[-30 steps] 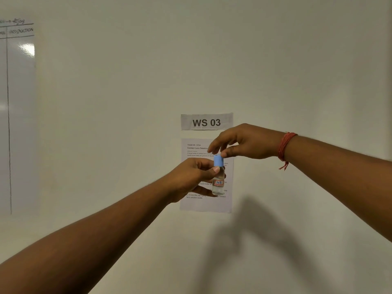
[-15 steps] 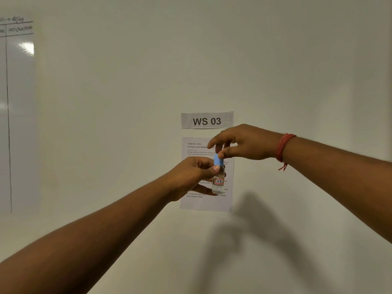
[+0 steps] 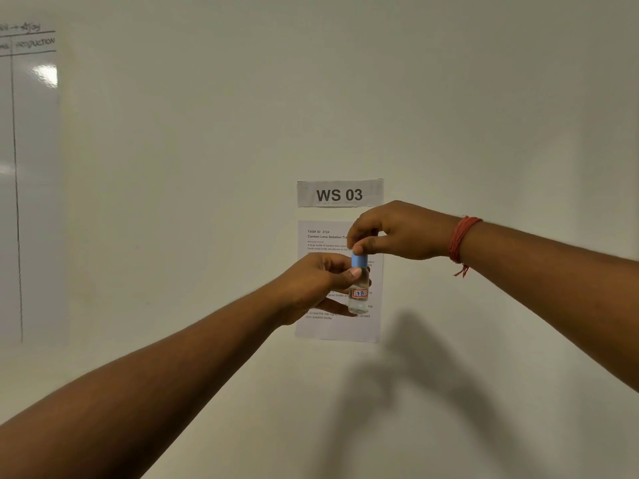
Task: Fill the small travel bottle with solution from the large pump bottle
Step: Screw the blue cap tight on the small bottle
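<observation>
While the left hand (image 3: 313, 286) wraps its curled fingers and thumb around a small clear plastic travel bottle (image 3: 358, 294), holding it upright in mid-air, the right hand (image 3: 397, 231) pinches the bottle's light blue cylindrical cap (image 3: 359, 260) from above between thumb and forefinger. The cap sits on the bottle's neck. A small white label with a red border (image 3: 359, 293), marked "17B", faces the camera. A red thread bracelet (image 3: 461, 239) circles the right wrist. Behind the hands, a printed white instruction sheet (image 3: 323, 326) hangs on the pale wall (image 3: 207, 167) beneath a grey paper sign reading "WS 03" (image 3: 340, 193). A glossy whiteboard (image 3: 31, 167) stands at far left.
</observation>
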Demonstrator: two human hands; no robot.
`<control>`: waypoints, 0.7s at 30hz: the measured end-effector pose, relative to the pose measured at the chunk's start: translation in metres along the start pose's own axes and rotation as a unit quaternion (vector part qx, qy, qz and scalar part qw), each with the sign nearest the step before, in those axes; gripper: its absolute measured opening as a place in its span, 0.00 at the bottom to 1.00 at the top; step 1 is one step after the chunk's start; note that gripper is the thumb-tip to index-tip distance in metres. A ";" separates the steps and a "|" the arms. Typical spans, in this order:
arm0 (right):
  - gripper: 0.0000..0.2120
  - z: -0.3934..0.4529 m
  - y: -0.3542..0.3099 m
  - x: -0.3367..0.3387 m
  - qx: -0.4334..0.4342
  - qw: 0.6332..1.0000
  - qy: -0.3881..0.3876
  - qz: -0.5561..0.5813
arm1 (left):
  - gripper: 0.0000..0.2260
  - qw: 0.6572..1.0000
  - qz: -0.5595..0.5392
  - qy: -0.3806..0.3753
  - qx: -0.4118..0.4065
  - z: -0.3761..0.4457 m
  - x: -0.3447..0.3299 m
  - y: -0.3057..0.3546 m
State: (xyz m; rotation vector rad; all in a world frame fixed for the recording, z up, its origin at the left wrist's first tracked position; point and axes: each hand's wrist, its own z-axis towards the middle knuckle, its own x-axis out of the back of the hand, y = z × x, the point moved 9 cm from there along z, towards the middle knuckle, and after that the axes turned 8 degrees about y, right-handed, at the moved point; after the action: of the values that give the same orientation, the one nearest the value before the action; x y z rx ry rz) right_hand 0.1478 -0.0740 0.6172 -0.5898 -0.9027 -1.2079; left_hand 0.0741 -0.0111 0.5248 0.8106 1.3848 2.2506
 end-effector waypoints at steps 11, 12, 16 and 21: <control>0.09 -0.003 -0.005 -0.005 0.018 0.999 -0.029 0.041 | 0.11 1.000 0.006 0.004 -0.004 0.001 0.000 -0.001; 0.08 -0.002 -0.005 -0.007 0.017 0.999 -0.031 0.035 | 0.11 1.000 0.008 0.004 -0.006 0.001 0.000 -0.002; 0.06 -0.001 -0.008 -0.013 0.018 0.999 -0.034 0.018 | 0.10 1.000 0.004 0.000 -0.017 0.000 0.000 -0.004; 0.05 -0.001 -0.010 -0.017 0.021 1.000 -0.018 -0.008 | 0.10 1.000 0.009 0.003 -0.027 -0.001 0.000 -0.006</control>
State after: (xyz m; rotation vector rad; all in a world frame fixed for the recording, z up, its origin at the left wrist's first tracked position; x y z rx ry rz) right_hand 0.1372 -0.0684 0.6013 -0.5717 -0.9624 -1.1936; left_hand 0.0737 -0.0093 0.5192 0.8022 1.3170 2.2948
